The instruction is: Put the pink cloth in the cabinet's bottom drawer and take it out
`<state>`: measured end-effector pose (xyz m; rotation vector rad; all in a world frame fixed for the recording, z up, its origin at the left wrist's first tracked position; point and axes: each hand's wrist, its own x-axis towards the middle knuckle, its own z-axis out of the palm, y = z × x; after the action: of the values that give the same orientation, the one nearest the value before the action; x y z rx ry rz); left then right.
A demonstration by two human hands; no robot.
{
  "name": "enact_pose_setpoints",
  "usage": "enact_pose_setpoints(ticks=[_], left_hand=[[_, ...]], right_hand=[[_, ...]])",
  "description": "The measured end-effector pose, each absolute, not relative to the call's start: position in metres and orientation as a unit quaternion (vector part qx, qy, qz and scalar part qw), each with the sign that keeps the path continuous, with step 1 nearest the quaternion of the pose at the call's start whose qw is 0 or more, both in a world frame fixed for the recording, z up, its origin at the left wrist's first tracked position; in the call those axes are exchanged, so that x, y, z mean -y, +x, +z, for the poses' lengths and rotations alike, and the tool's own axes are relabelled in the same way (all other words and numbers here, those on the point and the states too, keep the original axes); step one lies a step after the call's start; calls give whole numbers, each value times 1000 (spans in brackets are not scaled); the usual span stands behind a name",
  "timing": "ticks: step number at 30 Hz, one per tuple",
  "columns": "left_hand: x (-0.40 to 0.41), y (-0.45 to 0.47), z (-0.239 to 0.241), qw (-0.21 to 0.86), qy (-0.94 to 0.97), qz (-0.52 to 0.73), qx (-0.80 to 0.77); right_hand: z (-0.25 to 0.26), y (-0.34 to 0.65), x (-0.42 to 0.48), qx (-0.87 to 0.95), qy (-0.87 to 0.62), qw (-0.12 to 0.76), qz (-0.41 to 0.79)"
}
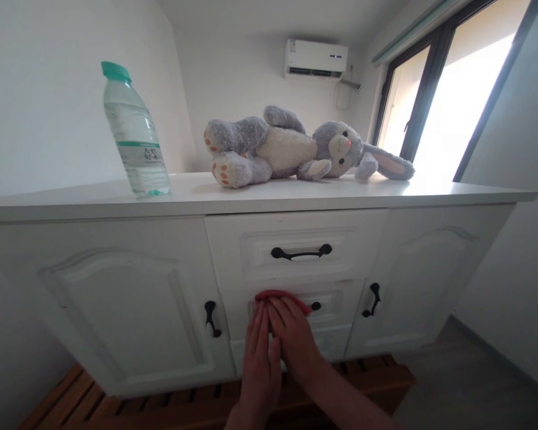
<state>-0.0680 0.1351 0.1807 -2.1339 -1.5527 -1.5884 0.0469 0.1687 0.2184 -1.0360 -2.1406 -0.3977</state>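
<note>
My left hand point(257, 358) and my right hand point(296, 340) lie side by side, flat against the front of the lower middle drawer point(332, 298) of a white cabinet point(116, 298). Under their fingertips is a red cloth point(278, 295), pressed on the drawer front; only its upper edge shows. The cloth and my right hand cover most of that drawer's black handle point(315, 306), whose right end pokes out. The upper drawer point(296, 239) with its black handle point(301, 253) is just above my hands.
A clear water bottle point(137, 140) with a green cap stands on the cabinet top at left. A grey plush rabbit point(296, 146) lies on its back there. Cabinet doors with black handles flank the drawers. A window point(457, 83) is at right, an air conditioner point(316, 58) on the wall.
</note>
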Motion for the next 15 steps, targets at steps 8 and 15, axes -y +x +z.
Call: enact_pose_setpoints(ticks=[8, 15], left_hand=[[-111, -35, 151, -90, -721, -539, 426], [-112, -24, 39, -543, -166, -575, 590]], right_hand=[[262, 117, -167, 844, -512, 144, -70], [281, 94, -175, 847, -517, 119, 44]])
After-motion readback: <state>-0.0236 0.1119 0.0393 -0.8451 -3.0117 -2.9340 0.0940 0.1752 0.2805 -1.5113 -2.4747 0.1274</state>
